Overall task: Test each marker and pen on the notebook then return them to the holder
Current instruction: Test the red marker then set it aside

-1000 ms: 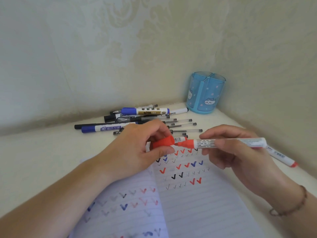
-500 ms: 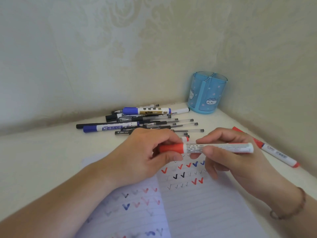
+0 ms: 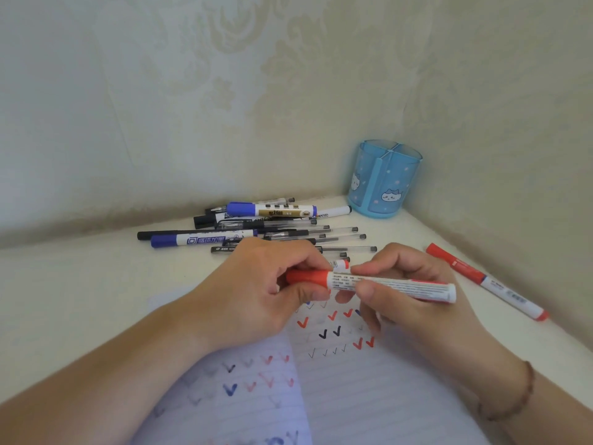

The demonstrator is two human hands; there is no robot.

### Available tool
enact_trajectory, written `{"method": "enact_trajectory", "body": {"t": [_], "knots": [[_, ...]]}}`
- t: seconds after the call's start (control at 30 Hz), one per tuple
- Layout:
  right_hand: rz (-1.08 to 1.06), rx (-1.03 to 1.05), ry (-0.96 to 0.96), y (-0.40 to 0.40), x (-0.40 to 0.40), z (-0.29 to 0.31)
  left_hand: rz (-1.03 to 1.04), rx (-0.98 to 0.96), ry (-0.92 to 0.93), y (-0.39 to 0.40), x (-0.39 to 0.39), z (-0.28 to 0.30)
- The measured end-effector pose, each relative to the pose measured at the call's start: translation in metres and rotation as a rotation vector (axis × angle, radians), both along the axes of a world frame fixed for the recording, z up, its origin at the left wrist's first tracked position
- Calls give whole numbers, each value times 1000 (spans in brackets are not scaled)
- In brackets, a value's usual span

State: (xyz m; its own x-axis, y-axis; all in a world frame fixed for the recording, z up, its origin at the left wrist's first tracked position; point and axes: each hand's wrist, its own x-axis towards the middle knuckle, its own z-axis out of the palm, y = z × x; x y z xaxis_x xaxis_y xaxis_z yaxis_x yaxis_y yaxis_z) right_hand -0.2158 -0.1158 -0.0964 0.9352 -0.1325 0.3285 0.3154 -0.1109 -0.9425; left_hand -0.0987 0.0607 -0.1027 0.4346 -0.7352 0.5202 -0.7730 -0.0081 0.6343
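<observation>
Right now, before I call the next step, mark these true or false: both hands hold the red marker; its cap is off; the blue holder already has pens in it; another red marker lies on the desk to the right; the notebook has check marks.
1. Both hands hold the red marker: true, the left hand grips its cap end and the right hand its barrel.
2. Its cap is off: false, the cap sits on the marker.
3. The blue holder has pens in it: false, none show inside.
4. A second red marker lies on the right: true.
5. The notebook has check marks: true.
</observation>
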Motion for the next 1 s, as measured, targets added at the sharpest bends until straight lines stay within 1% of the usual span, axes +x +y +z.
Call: {"method": "enact_trajectory", "body": {"t": [0.1, 0.17, 0.23, 0.3, 0.33, 0.4, 0.47, 0.53, 0.63, 0.7, 0.77, 0.83, 0.9, 1.0], "knots": [[-8, -80, -42, -21, -6, 9, 50, -36, -36, -1, 5, 2], [-88, -190, -27, -32, -13, 16, 78, -49, -85, 0, 8, 3], [-262, -485, 17, -34, -17, 20, 68, -41, -141, 0, 6, 2], [-392, -810, -18, -28, -18, 20, 36, -73, -220, -2, 3, -1], [-402, -923, -55, -23, -17, 20, 30, -99, -266, -3, 2, -3], [-352, -1049, -104, -19, -15, 17, 35, -125, -285, -4, 1, -6], [-349, -1078, -53, -26, -16, 19, 61, -78, -221, -3, 3, -5], [-470, -1037, 106, -42, -19, 29, 165, 36, -199, -2, 11, -4], [-703, -1067, 366, -87, -23, 35, 429, 128, -219, 3, 34, -5], [-765, -1116, 520, -109, -24, 31, 620, 171, -238, 10, 50, -5], [-764, -1100, 632, -119, -22, 21, 737, 236, -244, 14, 64, -9], [-741, -1102, 706, -121, -20, 13, 788, 298, -223, 18, 74, -14], [-737, -1108, 758, -124, -18, 9, 785, 333, -199, 19, 79, -18], [-798, -1122, 757, -130, -16, 4, 751, 383, -186, 15, 79, -19]]}}
